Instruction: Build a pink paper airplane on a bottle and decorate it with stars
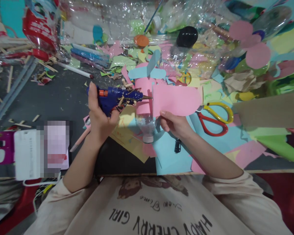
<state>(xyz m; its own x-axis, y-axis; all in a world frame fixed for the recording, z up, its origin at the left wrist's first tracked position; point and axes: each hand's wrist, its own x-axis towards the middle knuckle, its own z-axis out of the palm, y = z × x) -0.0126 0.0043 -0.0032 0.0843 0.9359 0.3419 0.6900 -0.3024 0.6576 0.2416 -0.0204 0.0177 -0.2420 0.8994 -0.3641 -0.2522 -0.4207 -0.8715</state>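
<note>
My left hand (100, 114) is wrapped round a dark blue hot glue gun (112, 98) with wood bits stuck to it. The gun's nozzle points right, at the left edge of a pink paper piece (177, 99) with a rounded right end. My right hand (172, 122) pinches that piece at its lower left corner. Between the hands lies a clear plastic bottle (147, 124), cap toward me, wrapped in pink paper. Crossed light blue paper strips (147, 72) sit at its far end. Whether the nozzle touches the paper, I cannot tell.
Scissors (217, 119) with yellow and red handles lie right of the paper. A small black object (177, 146) is near my right forearm. A phone (57, 143) and a white power bank (26, 155) lie at left. Plastic bottles and paper scraps crowd the back.
</note>
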